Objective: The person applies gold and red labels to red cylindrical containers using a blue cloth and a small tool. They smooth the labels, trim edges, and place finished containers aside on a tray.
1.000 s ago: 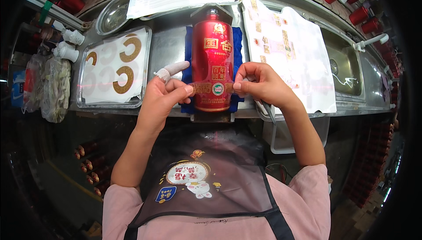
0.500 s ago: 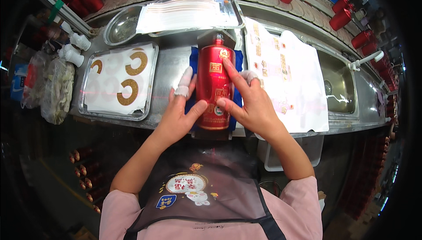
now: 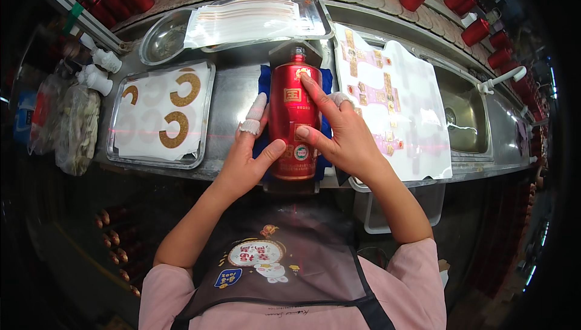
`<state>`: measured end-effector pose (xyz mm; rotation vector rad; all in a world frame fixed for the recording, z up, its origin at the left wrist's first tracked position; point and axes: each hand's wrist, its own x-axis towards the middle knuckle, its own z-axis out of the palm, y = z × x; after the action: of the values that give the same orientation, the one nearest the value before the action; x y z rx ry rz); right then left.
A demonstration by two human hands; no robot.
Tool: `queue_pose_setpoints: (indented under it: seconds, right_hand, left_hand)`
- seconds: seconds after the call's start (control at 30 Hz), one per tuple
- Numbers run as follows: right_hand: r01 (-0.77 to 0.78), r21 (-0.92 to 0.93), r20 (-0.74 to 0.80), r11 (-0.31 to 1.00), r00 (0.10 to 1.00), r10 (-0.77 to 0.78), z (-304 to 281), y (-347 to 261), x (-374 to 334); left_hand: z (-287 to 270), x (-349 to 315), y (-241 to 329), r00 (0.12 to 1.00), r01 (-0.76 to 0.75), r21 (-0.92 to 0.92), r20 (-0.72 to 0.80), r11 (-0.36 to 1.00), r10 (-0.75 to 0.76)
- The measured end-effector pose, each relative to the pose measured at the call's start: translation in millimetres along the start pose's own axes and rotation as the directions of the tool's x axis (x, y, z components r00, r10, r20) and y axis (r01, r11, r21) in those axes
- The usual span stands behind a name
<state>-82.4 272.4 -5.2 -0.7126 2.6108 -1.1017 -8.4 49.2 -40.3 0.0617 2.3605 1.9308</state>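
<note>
While the red bottle (image 3: 287, 114) lies near-to-far, neck (image 3: 298, 56) far, the spread left hand (image 3: 245, 153) touches its left side and the spread right hand (image 3: 341, 133) its upper face.

Your bottle (image 3: 283, 118) carries a smooth, glossy red coat with gold, metallic-looking emblems (image 3: 292, 96). The blue cloth (image 3: 264, 82) beneath it reads soft and matt. Your counter (image 3: 233, 91) is reflective metal, as are the sink (image 3: 472, 139) and the shiny bowl (image 3: 163, 45). The gold arcs (image 3: 173, 142) look grainy on smooth white sheeting (image 3: 142, 142). Your apron (image 3: 327, 287) shows a slight sheen; your pink shirt (image 3: 417, 287) is matt fabric. The bags (image 3: 77, 133) are crinkled clear plastic.
</note>
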Motion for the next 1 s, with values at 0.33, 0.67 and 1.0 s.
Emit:
queue_pose_setpoints:
  seconds: [0.33, 0.67, 1.0]
  right_hand:
    - [0.121, 0.237, -0.111, 0.964, 0.989, -0.096, 9.8, 5.4, -24.1]
    - [0.168, 0.170, -0.106, 0.971, 0.983, -0.151, 7.2, 1.1, -36.0]
    - [0.096, 0.088, 0.026, 0.992, 0.995, -0.098, 11.4, 7.6, -30.9]
  left_hand:
    - [-11.2, -14.6, 29.0, 0.979, -0.186, 0.558, 0.175, 0.809, 0.104]
    - [-17.6, -5.0, 4.3, 0.974, -0.157, 0.269, 0.201, 0.950, 0.104]
    - [-20.6, 2.2, -6.4, 0.931, -0.357, 0.439, 0.235, 0.825, 0.278]
